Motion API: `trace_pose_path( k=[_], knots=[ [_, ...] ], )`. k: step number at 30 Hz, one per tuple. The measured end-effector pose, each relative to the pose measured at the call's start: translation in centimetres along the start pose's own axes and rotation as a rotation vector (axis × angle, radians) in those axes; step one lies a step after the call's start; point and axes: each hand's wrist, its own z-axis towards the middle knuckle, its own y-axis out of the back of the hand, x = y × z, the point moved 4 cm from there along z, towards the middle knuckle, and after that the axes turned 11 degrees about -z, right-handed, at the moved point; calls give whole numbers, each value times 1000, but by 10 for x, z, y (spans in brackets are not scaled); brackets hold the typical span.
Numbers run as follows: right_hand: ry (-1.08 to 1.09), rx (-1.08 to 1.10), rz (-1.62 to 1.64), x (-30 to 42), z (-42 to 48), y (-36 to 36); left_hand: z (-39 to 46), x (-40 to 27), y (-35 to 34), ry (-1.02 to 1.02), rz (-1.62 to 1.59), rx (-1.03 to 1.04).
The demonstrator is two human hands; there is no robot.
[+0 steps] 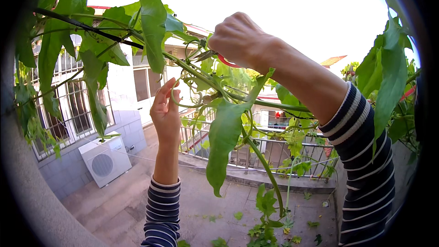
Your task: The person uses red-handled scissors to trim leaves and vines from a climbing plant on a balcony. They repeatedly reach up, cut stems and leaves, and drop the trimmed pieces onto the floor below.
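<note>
Before me a leafy green climbing vine (195,72) runs across the view, with curling tendrils and a thick stem sloping down to the right. My right hand (240,41), raised above the vine, is closed on red-handled scissors (205,56); their blades point left among the tendrils, and whether they are parted is hard to tell. My left hand (167,109) is lower and to the left, thumb and fingertips pinching a thin curled tendril (175,96). A large drooping leaf (224,137) hangs between my forearms.
A dark rod (89,27) crosses the upper left foliage. Below lie a paved terrace with fallen leaves, a metal railing (247,151), a thin line strung across and an air-conditioner unit (104,159) by a barred window. More vine leaves (391,65) hang at the right.
</note>
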Motion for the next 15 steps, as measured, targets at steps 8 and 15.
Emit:
trace_pose_path(
  k=[8, 15],
  knots=[
    [30, -12, 4, 10, 10, -5, 0, -2, 0, 4, -7, 0],
    [80, -16, -9, 17, 13, -11, 1, -1, 1, -5, 12, 4]
  ],
)
